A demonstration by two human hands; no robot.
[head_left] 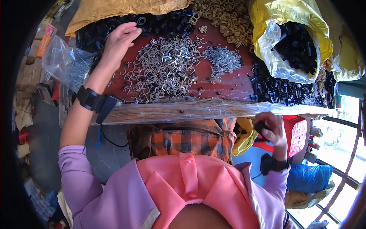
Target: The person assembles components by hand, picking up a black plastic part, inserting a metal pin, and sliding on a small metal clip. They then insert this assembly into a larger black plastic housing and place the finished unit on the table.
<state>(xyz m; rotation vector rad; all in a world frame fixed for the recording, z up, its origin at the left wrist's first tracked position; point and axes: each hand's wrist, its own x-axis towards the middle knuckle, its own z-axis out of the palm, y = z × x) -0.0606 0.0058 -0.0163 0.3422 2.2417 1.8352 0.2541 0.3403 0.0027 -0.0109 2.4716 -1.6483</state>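
— First, left hand (121,40): where, and in what state?

— Above the heap of black parts (90,33), upper left of the bench (238,86). Fingers loosely bent, thumb slightly apart from them. Contact with the heap: cannot tell.

— And right hand (276,133)?

— Just before the bench's near edge, right of centre. Fingers curled, pinching one dark piece (260,128) against the thumb. Exact form of piece: partly hidden.

— Next, bench contents, left to right?

— Clear plastic bag (61,57), at the left edge. Bent metal clips (164,63), silvery, one loose pile, centre. Small clear-to-grey bits (222,61), lower pile, just right of the clips. Tan curved parts (233,24), heaped at the back. Small black pieces (272,88), spread along the right side. Yellow bag (320,26), pale-lined, open-mouthed, with more black parts inside.

— Lastly, back left and front?

— Orange-brown sack (118,7), behind the black heap. Wooden strip (171,113), plastic-covered, along the front.
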